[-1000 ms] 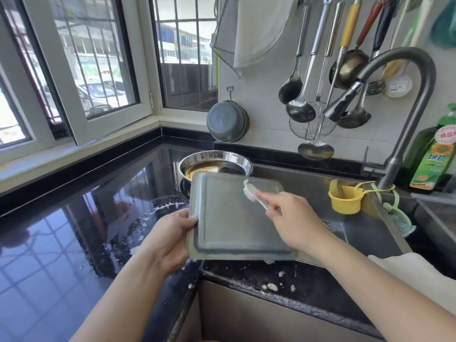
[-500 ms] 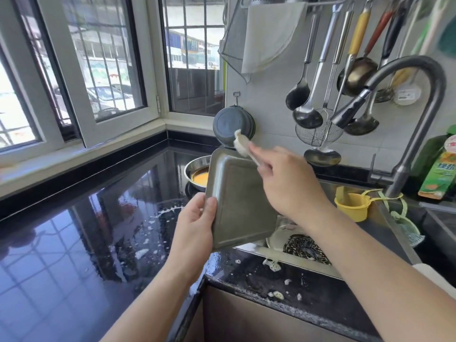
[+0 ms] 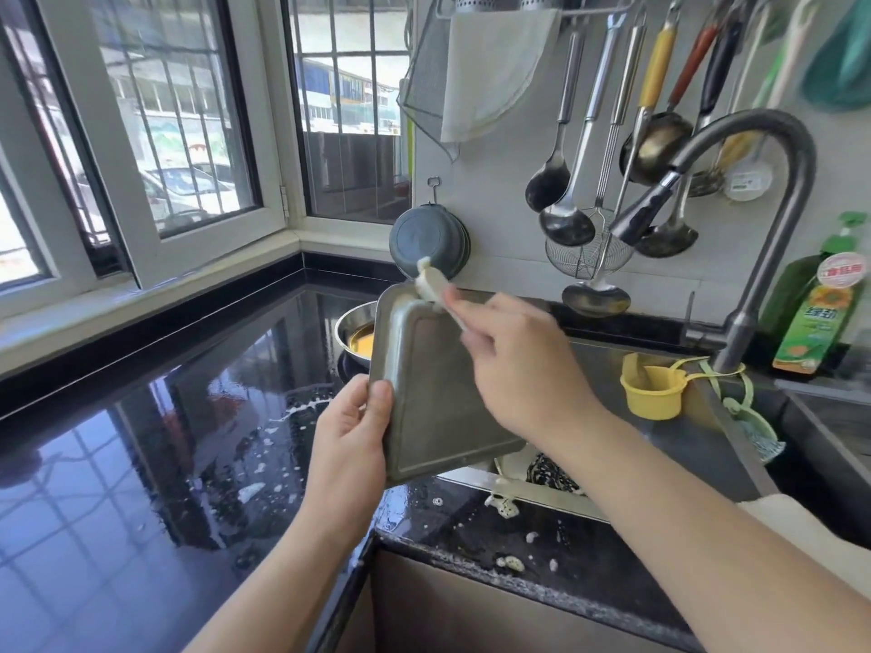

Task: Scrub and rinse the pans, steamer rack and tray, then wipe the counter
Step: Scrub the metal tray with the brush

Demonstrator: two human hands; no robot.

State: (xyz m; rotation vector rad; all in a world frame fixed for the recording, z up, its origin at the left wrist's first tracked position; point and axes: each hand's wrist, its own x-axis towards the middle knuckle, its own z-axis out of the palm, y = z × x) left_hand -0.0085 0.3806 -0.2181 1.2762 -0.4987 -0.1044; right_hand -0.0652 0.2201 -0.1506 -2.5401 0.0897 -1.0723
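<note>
tilting up over the near-left corner of the sink (image 3: 707,445), the metal tray (image 3: 424,393) is held nearly on edge with its underside turned toward the camera. its left rim is gripped by the left hand (image 3: 351,445), thumb laid over the front face and the other fingers wrapped behind. a pale, soapy scrubber (image 3: 431,282) is pinched by the right hand (image 3: 518,365) and pressed against the tray's top left corner; the scrubber is a bit blurred, so what kind it is can't really be told.

just behind the tray, a steel pan (image 3: 351,329) with yellowish liquid in it is seen on the black counter (image 3: 141,440), mostly hidden by the tray. blobs of white foam are scattered on the wet counter left of the tray and along the front ledge of the sink. down in the sink, under the right forearm, something dark and round with holes is partly visible, can't be made out for sure.

a yellow cup (image 3: 653,388) is parked at the sink's back edge beside the base of the curved faucet (image 3: 763,181). a green dish soap bottle (image 3: 815,313) is stood to the right of it. ladles and a skimmer are hung on the wall rail above, and a grey round bowl (image 3: 426,240) is hung on a hook right behind the scrubber.
</note>
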